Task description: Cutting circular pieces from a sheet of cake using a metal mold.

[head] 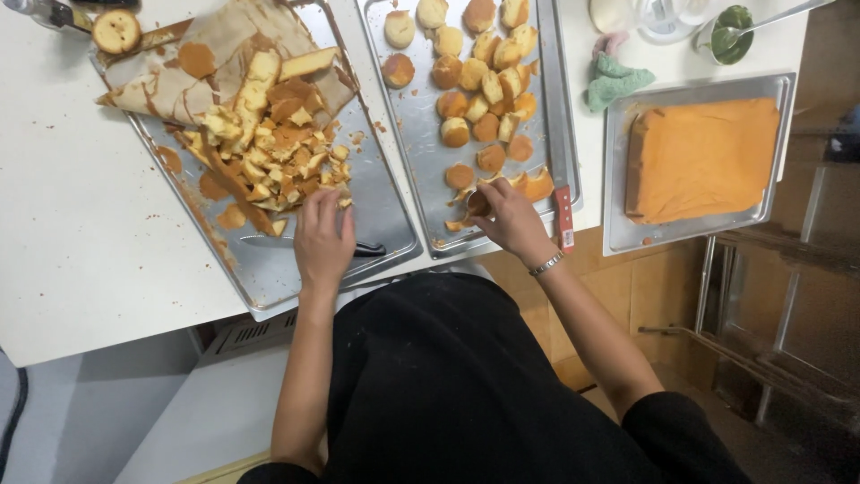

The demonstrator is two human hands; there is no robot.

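On the white desk [81, 251] in front of me sit three metal trays side by side. My left hand [322, 237] rests palm down on the left tray [376, 224], fingers loosely curled at the near edge of a heap of cake scraps [269, 152], touching the closest crumbs; I cannot tell whether it pinches any of them. Just under that hand lies a knife [358, 248] with a dark handle, flat on the tray, pointing left. Behind the heap, a sheet of brown-stained baking paper [179, 81] is crumpled toward the far corner of the tray, and one round cake [116, 31] lies beyond it at the tray's edge. My right hand [506, 220], with a bracelet [546, 263] at the wrist, is over the near end of the middle tray [412, 134], its fingers closed around a small round cutter [477, 203] pressed among thin cake trimmings [533, 185]. Farther up that tray lie many small round cake pieces [479, 90], golden and brown, close together. Well apart to the right, the third tray [618, 179] holds an uncut orange-brown sponge slab [703, 157]. Beyond it are a green cloth [614, 79] and a small bowl with a spoon [730, 36].
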